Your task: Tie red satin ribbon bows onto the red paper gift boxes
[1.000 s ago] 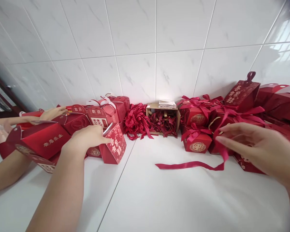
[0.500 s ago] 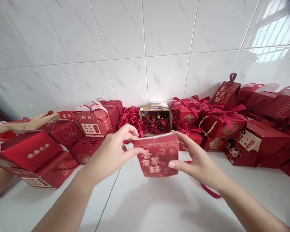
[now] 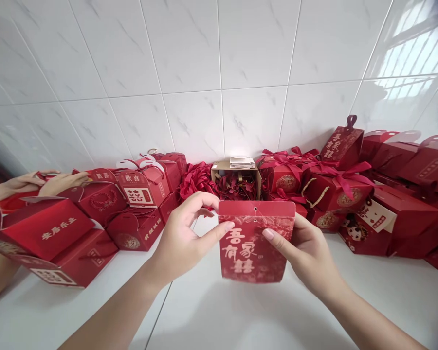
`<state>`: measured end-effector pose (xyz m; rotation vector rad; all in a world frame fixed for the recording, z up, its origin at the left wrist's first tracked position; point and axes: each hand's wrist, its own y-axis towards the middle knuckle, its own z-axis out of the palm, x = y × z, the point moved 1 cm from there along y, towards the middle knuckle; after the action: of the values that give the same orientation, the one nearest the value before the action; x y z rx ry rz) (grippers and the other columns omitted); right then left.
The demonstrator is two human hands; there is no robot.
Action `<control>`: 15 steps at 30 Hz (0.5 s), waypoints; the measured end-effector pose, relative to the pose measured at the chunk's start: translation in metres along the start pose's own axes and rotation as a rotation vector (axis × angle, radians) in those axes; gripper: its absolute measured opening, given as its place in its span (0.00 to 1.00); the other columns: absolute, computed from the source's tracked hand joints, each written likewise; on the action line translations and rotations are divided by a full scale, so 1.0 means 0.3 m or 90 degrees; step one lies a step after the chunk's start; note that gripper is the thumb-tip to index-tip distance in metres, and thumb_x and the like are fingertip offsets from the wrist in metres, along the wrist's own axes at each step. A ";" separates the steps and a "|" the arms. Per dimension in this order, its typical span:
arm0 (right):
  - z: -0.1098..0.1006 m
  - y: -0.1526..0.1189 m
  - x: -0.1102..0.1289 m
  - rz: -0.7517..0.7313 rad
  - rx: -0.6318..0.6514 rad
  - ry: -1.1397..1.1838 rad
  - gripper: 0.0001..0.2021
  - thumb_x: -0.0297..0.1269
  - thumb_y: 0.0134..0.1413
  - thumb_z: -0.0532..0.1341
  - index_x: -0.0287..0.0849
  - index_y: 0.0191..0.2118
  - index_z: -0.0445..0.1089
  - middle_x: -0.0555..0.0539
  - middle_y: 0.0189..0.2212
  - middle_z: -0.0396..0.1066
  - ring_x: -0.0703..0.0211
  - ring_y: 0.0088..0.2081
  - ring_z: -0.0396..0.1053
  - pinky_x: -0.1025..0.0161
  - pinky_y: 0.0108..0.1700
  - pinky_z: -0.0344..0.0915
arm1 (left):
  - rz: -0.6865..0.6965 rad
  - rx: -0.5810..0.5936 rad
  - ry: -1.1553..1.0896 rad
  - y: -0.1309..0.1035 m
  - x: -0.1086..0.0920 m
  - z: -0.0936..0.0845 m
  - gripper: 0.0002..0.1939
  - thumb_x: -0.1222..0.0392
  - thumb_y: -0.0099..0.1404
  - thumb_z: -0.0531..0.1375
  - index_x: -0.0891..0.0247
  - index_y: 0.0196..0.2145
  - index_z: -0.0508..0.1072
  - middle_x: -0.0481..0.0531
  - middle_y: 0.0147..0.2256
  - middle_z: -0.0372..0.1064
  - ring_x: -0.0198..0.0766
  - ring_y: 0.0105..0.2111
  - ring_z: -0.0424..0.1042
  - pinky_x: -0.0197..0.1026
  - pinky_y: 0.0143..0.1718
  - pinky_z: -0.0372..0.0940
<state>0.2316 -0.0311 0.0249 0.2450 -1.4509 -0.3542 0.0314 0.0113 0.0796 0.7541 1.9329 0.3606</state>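
Between my two hands is a red paper gift box (image 3: 255,253) with pale Chinese characters on its front. It is held upright above the white tiled surface (image 3: 219,321), and a small hole shows in its flat top flap. My left hand (image 3: 190,238) grips the left edge, thumb on the front and fingers behind. On the right side my right hand (image 3: 306,248) pinches it the same way, thumb across the front, fingers mostly hidden behind the box. Beyond it stands a cardboard box (image 3: 255,177) filled with dark red ribbons (image 3: 237,184).
A heap of red ribbon (image 3: 197,182) lies left of the cardboard box. Ribbon-tied red boxes (image 3: 286,177) and more red boxes (image 3: 405,214) are stacked at right. Red boxes (image 3: 80,253) also crowd the left, where another person's hands (image 3: 62,182) work. A tiled wall (image 3: 190,116) rises behind.
The gift box has moved right and toward me, and its top flap now stands up with the front facing me. The other person's second hand has come into view at left.
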 end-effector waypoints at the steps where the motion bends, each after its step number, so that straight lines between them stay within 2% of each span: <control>1: 0.004 -0.001 0.000 0.023 -0.003 0.021 0.11 0.42 0.51 0.66 0.48 0.42 0.72 0.47 0.38 0.76 0.54 0.37 0.73 0.60 0.39 0.71 | -0.016 0.008 -0.010 -0.001 0.005 0.004 0.11 0.59 0.60 0.62 0.59 0.39 0.64 0.49 0.35 0.68 0.36 0.37 0.71 0.39 0.41 0.68; 3: 0.009 -0.002 0.001 0.043 -0.009 0.036 0.12 0.42 0.51 0.66 0.48 0.41 0.72 0.48 0.36 0.76 0.55 0.36 0.73 0.61 0.37 0.72 | -0.020 0.010 -0.010 -0.001 0.013 0.011 0.18 0.60 0.59 0.62 0.56 0.46 0.61 0.49 0.37 0.68 0.37 0.37 0.71 0.39 0.38 0.69; 4: 0.010 -0.003 0.002 0.039 -0.012 0.031 0.12 0.42 0.50 0.67 0.48 0.41 0.73 0.48 0.36 0.76 0.55 0.36 0.73 0.61 0.37 0.72 | 0.005 0.004 0.009 0.000 0.014 0.014 0.19 0.61 0.59 0.62 0.56 0.47 0.61 0.51 0.40 0.68 0.39 0.39 0.71 0.40 0.39 0.68; 6: 0.010 -0.003 0.002 0.028 -0.016 0.007 0.11 0.42 0.50 0.67 0.47 0.39 0.73 0.48 0.34 0.76 0.56 0.34 0.73 0.62 0.36 0.71 | 0.084 0.001 0.068 0.001 0.012 0.022 0.15 0.62 0.59 0.62 0.56 0.45 0.67 0.53 0.44 0.68 0.42 0.45 0.69 0.43 0.46 0.66; 8: 0.011 -0.001 -0.003 0.029 -0.023 -0.017 0.09 0.42 0.49 0.67 0.45 0.35 0.73 0.48 0.30 0.75 0.57 0.31 0.71 0.63 0.33 0.70 | 0.105 0.029 0.087 0.002 0.015 0.035 0.07 0.62 0.59 0.61 0.59 0.37 0.72 0.53 0.43 0.69 0.43 0.47 0.68 0.44 0.51 0.63; 11: 0.012 0.009 -0.019 0.049 -0.052 0.013 0.11 0.43 0.47 0.68 0.45 0.31 0.68 0.50 0.28 0.72 0.59 0.29 0.70 0.64 0.31 0.69 | -0.003 0.059 -0.005 0.005 0.040 0.057 0.05 0.59 0.59 0.61 0.60 0.34 0.72 0.52 0.39 0.72 0.43 0.43 0.71 0.43 0.47 0.65; 15: 0.018 0.022 -0.043 0.049 -0.082 0.113 0.18 0.40 0.44 0.70 0.50 0.40 0.64 0.51 0.37 0.70 0.60 0.33 0.71 0.63 0.35 0.70 | -0.114 0.042 -0.127 -0.008 0.093 0.080 0.06 0.57 0.58 0.64 0.60 0.30 0.72 0.53 0.39 0.74 0.45 0.47 0.70 0.43 0.49 0.64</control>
<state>0.2258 -0.0198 0.0162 0.1126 -1.2535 -0.3529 0.0429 0.0257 0.0478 0.6281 1.8141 0.1074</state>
